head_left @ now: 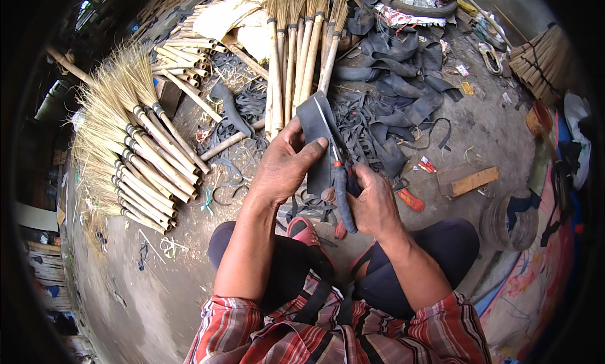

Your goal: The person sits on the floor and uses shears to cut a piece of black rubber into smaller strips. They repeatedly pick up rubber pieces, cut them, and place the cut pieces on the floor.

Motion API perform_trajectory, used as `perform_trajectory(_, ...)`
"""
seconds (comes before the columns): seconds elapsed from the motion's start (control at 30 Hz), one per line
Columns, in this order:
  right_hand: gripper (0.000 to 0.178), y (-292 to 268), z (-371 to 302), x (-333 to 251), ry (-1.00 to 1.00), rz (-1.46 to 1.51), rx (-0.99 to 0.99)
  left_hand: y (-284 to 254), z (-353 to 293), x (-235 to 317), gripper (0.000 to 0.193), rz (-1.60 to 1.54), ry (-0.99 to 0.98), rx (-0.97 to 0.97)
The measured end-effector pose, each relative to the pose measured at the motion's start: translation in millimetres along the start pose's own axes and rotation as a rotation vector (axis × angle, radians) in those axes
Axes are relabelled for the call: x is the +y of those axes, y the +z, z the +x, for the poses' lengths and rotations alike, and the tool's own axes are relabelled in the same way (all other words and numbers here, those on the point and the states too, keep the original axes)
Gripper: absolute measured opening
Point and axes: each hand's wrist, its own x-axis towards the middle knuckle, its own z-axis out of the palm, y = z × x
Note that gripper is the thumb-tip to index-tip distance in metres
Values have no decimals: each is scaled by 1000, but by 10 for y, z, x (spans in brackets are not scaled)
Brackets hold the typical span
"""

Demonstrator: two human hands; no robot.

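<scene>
My left hand (pixel 288 159) pinches a flat strip of black rubber (pixel 313 119) between thumb and fingers, holding it up in front of me. In my right hand (pixel 374 199) is a pair of scissors (pixel 341 186) with dark wrapped handles and a red part near the pivot. The blades point away from me and lie along the rubber strip. Part of the second blade is hidden by the rubber. Beyond my hands, several brooms (pixel 307 55) with bamboo handles stand in a bunch, bristles at the far end.
More bamboo-handled brooms (pixel 151 156) lie in a row at the left. Cut bamboo sticks (pixel 183 55) are piled behind them. Black rubber sheets (pixel 403 68) and thin rubber strips (pixel 359 128) cover the floor ahead. A wooden block (pixel 474 181) and a coil of wire (pixel 509 225) lie at the right.
</scene>
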Motion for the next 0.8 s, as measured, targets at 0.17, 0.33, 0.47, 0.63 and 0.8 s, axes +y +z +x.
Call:
perform_trajectory(0.17,47,54,-39,-49,-41,55,-4,-81,74,43,47,-285,-83,117)
perform_trajectory(0.33,54,107,40,7,-259,-75,110,-50,-4,45,52,-145,-34,77)
perform_trajectory(0.47,64,104,73,14,-359,-187,225,-2,-43,20,53,-109,-27,36)
perform_trajectory(0.63,55,39,-11,-45,-93,-44,43,-10,-29,27,50,-48,9,42)
perform_trajectory(0.8,58,93,-39,-66,-4,55,-29,-84,24,75,45,-240,-74,95)
